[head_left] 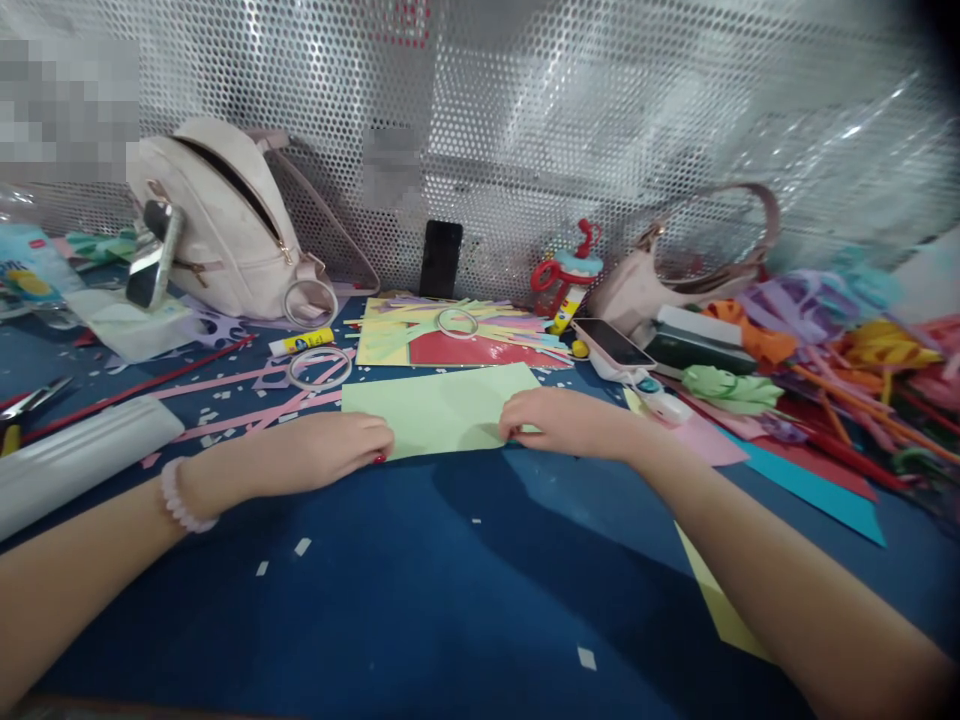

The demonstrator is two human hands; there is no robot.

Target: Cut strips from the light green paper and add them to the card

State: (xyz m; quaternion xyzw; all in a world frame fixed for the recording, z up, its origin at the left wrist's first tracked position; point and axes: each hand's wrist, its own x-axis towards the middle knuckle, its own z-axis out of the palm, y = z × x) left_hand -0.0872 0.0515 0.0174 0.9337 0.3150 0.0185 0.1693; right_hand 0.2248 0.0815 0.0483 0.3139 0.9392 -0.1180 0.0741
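Head view: nearest, the left hand (330,452) and right hand (559,420) lie fingers-down on the near edge of a pale green paper sheet (442,408), pressing it flat on the blue table (420,590) rather than pinching it. If one hand slides, I judge the sheet could skew or crease crookedly. It looks thin, matte and rectangular. Beyond lie a glue stick (301,343) and a pink backpack (217,215).

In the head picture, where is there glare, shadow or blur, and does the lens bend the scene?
Head view: glare on the perforated metal wall and the red sheet; the arms throw soft shadows on the blue table; the craft pile at the right edge is smeared; the wide lens curves the edges; three patches are pixelated.
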